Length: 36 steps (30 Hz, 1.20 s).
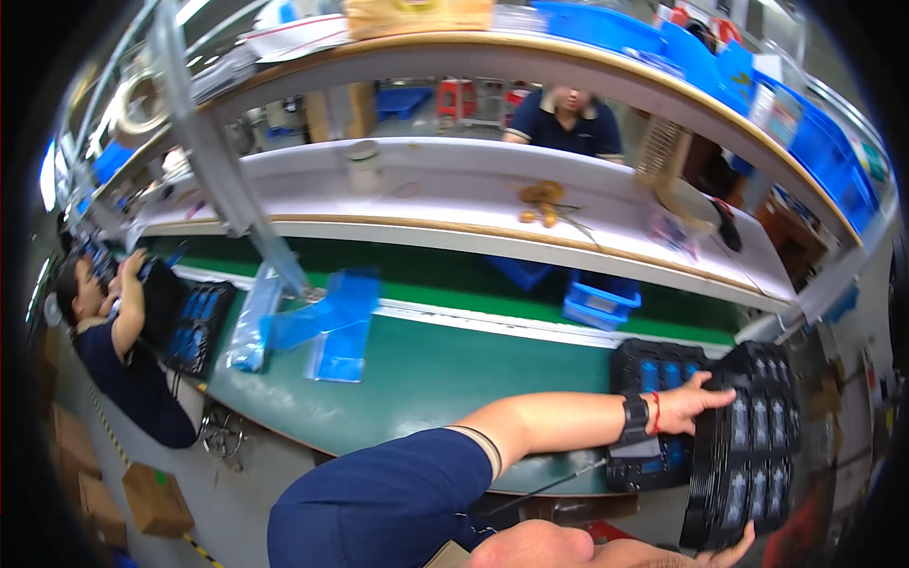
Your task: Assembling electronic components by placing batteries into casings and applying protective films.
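A stack of black plastic trays (702, 483) is tilted up between my two hands at the right end of the bench. Small clear-wrapped pieces fill its rows of pockets. My left hand (689, 407) grips the upper left edge of the stack, its arm stretched across the bench. Low on the same stack, my right hand (731, 552) holds the bottom edge; most of that hand is hidden by the trays and cut off by the picture's lower rim. Behind them another black tray (622, 364) with blue pieces lies on the bench, partly under my left forearm.
Blue plastic bags (339, 327) lie on the green bench (454, 379). A blue bin (601, 300) stands below the white shelf (454, 216). At the left, a co-worker (123, 350) handles a black tray (194, 322); another person (568, 123) sits beyond the shelf.
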{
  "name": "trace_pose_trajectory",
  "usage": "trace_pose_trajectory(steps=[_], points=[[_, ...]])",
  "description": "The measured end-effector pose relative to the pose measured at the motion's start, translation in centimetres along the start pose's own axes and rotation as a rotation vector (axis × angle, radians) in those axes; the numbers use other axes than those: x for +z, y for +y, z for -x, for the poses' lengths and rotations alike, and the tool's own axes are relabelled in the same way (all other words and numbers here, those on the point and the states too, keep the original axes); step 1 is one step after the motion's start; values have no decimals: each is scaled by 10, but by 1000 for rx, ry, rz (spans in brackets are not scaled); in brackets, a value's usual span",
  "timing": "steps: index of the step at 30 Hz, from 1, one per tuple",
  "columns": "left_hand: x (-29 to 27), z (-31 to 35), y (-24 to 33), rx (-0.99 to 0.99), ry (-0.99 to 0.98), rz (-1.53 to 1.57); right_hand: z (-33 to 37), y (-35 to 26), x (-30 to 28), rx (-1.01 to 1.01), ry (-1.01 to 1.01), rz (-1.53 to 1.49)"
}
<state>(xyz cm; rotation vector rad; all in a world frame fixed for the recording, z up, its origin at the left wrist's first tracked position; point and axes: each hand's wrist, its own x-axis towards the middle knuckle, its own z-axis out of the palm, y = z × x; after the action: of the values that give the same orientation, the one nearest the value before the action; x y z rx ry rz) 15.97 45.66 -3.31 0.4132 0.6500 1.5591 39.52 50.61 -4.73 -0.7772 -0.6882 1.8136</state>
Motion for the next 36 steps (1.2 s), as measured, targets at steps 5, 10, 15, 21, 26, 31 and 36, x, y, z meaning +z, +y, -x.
trace_pose_trajectory(steps=[5,10,15,21,26,31,36], points=[[1,53,-9,-43,91,22,10,32,31,-22,-135,32],[-26,109,-9,-22,266,50,43,57,56,-63,-213,75],[-42,194,11,151,459,169,103,74,78,-68,-275,171],[-68,309,23,396,503,273,164,88,103,-120,-354,277],[-104,401,-10,453,860,346,147,174,114,171,-704,349],[-138,435,-41,530,974,367,152,229,141,356,-804,434],[-157,488,-21,105,840,-176,121,246,150,266,-877,688]])
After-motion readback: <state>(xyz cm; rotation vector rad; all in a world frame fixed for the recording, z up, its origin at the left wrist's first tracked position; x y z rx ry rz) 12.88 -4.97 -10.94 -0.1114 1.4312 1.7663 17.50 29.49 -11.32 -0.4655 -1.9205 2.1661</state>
